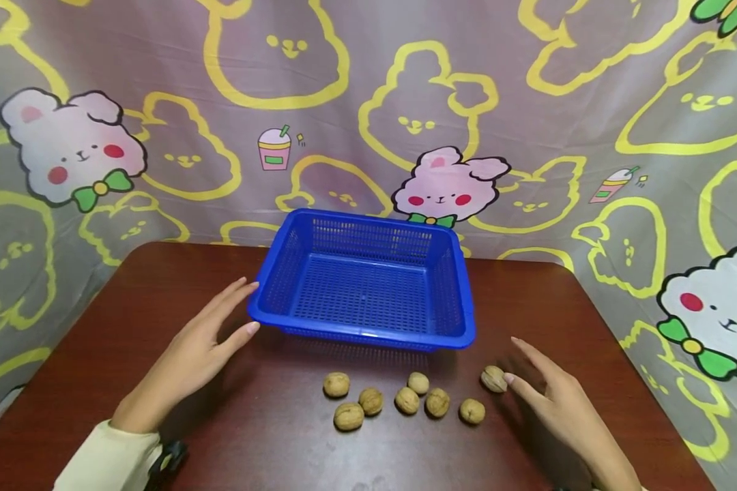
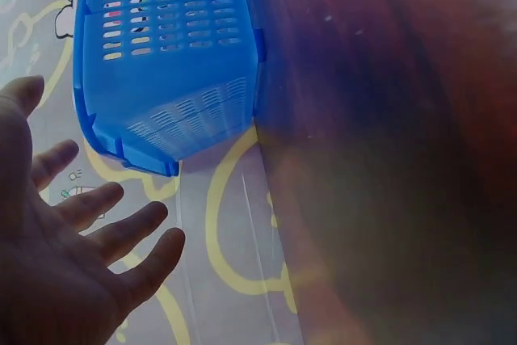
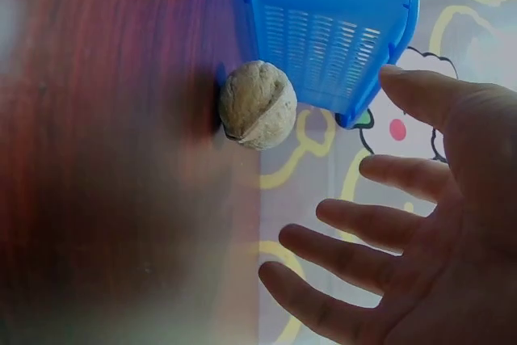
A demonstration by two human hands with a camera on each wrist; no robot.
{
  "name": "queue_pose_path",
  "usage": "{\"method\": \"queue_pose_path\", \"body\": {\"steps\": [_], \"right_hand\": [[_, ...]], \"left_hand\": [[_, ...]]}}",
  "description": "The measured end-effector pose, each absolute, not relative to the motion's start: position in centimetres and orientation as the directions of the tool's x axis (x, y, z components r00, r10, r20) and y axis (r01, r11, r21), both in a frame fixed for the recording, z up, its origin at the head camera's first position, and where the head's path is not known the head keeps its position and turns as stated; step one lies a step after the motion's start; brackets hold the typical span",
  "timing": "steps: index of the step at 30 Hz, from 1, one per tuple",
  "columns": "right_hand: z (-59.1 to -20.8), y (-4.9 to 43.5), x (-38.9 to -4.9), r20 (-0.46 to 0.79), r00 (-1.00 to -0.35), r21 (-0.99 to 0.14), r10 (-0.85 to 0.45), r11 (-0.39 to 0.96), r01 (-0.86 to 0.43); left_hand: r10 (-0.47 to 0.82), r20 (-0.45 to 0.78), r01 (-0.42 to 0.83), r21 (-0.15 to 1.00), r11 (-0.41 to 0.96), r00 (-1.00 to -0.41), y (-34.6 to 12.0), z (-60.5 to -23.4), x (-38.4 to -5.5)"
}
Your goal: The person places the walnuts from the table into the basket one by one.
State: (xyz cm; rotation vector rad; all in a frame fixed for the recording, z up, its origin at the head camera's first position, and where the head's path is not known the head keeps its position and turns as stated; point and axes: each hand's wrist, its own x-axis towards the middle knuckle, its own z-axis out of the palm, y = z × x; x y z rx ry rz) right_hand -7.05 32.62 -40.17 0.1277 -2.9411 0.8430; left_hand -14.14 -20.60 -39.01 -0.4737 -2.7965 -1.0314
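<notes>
A blue plastic basket (image 1: 362,334) with slotted walls stands on the table, and its inside shows bare mesh. My left hand (image 1: 193,351) is beside the basket's left rim, fingers spread and fingertips right at the edge. In the left wrist view that hand (image 2: 73,256) holds nothing. Several walnuts (image 1: 349,416) lie loose in front of the basket. My right hand (image 1: 559,402) is at the right, its thumb tip close to the rightmost walnut (image 1: 494,378). The right wrist view shows this walnut (image 3: 258,105) apart from the extended fingers (image 3: 347,260).
The dark reddish-brown table (image 1: 252,436) ends at the back against a grey curtain (image 1: 338,129) printed with rabbits and yellow outlines. The curtain also hangs along both sides. A black band (image 1: 167,458) sits at my left cuff.
</notes>
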Motion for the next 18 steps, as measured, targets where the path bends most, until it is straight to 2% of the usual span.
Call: {"method": "queue_pose_path", "body": {"steps": [7,18], "right_hand": [[-41.1,32.3,-7.4,0.1,-0.992,-0.556,-0.075,0.823,-0.119],[-42.1,32.3,-7.9,0.087,-0.991,-0.687,-0.098,0.715,-0.131]], "left_hand": [[0.279,0.226,0.358,0.634,0.686,-0.933,-20.3,-39.0,-15.7],[0.283,0.235,0.366,0.66,0.656,-0.93,-20.1,-39.7,-16.4]]}}
